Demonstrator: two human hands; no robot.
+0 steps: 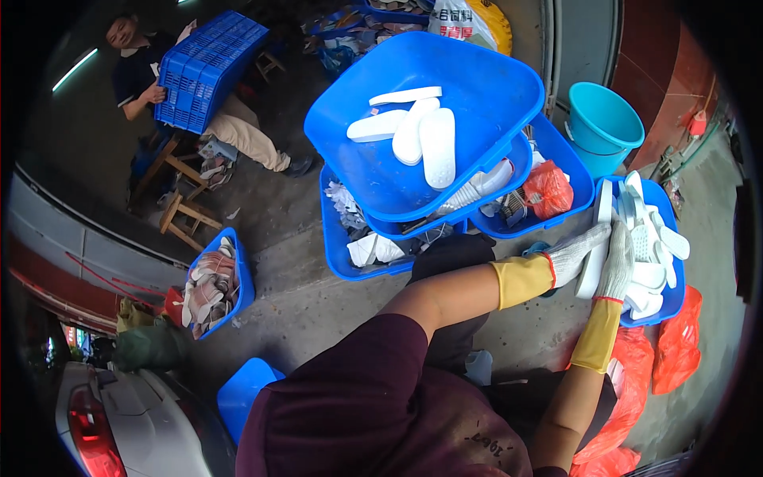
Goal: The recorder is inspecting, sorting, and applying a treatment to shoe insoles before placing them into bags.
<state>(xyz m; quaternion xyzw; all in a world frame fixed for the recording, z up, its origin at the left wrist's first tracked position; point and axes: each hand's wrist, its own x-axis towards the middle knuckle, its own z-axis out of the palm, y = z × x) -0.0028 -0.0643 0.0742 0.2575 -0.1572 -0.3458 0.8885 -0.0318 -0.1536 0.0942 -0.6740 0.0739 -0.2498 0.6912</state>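
My left hand (577, 253), in a white knit glove with a yellow cuff, is closed on a white shoe sole (590, 274) at the near left edge of a blue bin. Beside it my right hand (615, 266), gloved the same way, presses against the sole's other side with its fingers close together; the fingertips of both hands are partly hidden. The bin (675, 296) is full of white shoe soles (650, 274), piled loosely. To the left, a large blue tub (342, 151) holds several more white soles (438, 147).
Under the large tub stand blue bins with scraps and a red bag (548, 191). A teal bucket (606, 127) is behind; red plastic bags (628, 381) lie nearby. A bin of pinkish pieces (213, 288) and wooden stools (189, 219) are left. A person carries a blue crate (208, 70).
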